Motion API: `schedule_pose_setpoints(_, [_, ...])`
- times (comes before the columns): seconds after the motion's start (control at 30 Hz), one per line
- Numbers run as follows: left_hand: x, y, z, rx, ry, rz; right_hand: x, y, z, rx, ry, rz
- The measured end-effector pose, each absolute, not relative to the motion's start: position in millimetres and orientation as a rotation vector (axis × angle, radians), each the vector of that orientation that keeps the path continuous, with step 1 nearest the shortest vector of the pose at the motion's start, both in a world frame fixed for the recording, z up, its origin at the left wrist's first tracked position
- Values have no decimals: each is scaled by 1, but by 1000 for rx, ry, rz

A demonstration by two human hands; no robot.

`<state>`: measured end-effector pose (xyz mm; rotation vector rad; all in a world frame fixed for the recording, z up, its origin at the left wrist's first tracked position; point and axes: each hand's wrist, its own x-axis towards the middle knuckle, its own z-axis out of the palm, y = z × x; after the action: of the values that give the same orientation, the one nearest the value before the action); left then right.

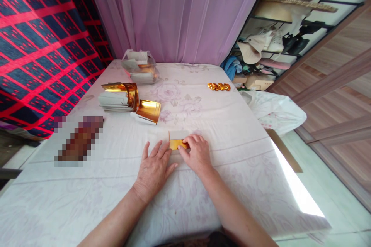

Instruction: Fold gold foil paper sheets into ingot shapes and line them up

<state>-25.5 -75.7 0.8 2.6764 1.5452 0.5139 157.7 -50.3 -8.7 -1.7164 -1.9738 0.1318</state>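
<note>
- Right hand (pixel 196 153), seen from the head camera, has its grip closed on the small gold foil paper sheet (pixel 177 144): the fingertips press down on the sheet's right end, pinching a fold of it.
- Left hand (pixel 154 166) lies flat and spread, palm down, on the white floral-print bed sheet (pixel 226 123); its grip holds nothing, and the fingertips (pixel 166 147) touch the gold sheet's left edge.
- That gold sheet lies flat on the bed, between the two hands and just ahead of them, with a pale white strip showing along its far edge.
- Beyond the gold sheet and to its left lies a curled gold foil sheet on white backing (pixel 148 110), apart from the hands.
- Further left of the gold sheet stands a stack of white-edged papers topped with curled gold foil (pixel 118 97), just beside the curled sheet.
- Far behind the gold sheet, near the lilac curtain (pixel 179 11), sits a clear plastic bag with white and gold papers inside (pixel 140 67).
- Beyond the gold sheet and to its right, a short row of small folded gold foil pieces (pixel 218 86) lies near the bed's far right edge.
- Left of the gold sheet, a blurred brownish patch (pixel 79 141) sits on the bed; what it is cannot be told.
- Well left of the gold sheet hangs a dark blue cloth with red grid lines (pixel 37 46).
- Well right of it stands a dark metal rack with hats and clothes (pixel 278 42).
</note>
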Motion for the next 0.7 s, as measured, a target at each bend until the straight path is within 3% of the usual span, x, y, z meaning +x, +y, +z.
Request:
schedule_pose_setpoints(0.23, [-26,-75,-1,2699,1514,518,148,-51,-8,-1806,-1940,55])
schedule_pose_setpoints(0.7, [-27,-73,-2,2701,1507,491,185,-36,-22,-1481,-1961,451])
